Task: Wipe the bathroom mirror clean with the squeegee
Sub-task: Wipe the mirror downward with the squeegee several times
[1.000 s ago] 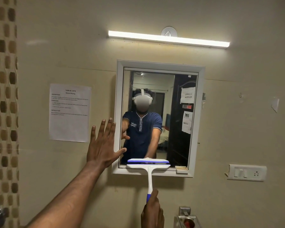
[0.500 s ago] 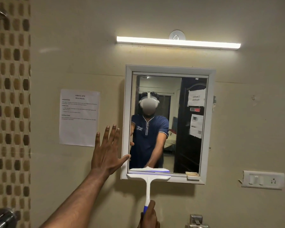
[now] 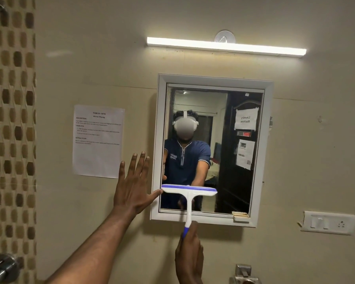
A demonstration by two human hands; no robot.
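Note:
A white-framed mirror (image 3: pixel 242 124) hangs on the beige wall. A white squeegee (image 3: pixel 189 191) with a blue blade edge lies across the lower left part of the glass, handle pointing down. My right hand (image 3: pixel 190 253) grips the blue end of that handle below the frame. My left hand (image 3: pixel 132 186) is flat on the wall beside the mirror's left edge, fingers spread, thumb touching the frame near the blade's left end.
A printed paper sheet (image 3: pixel 98 141) is taped left of the mirror. A tube light (image 3: pixel 225 47) runs above it. A switch and socket plate (image 3: pixel 328 222) sits at the lower right. Brown mosaic tiles (image 3: pixel 10 119) cover the far left, with chrome fittings (image 3: pixel 2 267) below.
The squeegee blade has risen from the mirror's bottom edge to partway up the lower glass. My left hand stays flat on the wall. The view has shifted.

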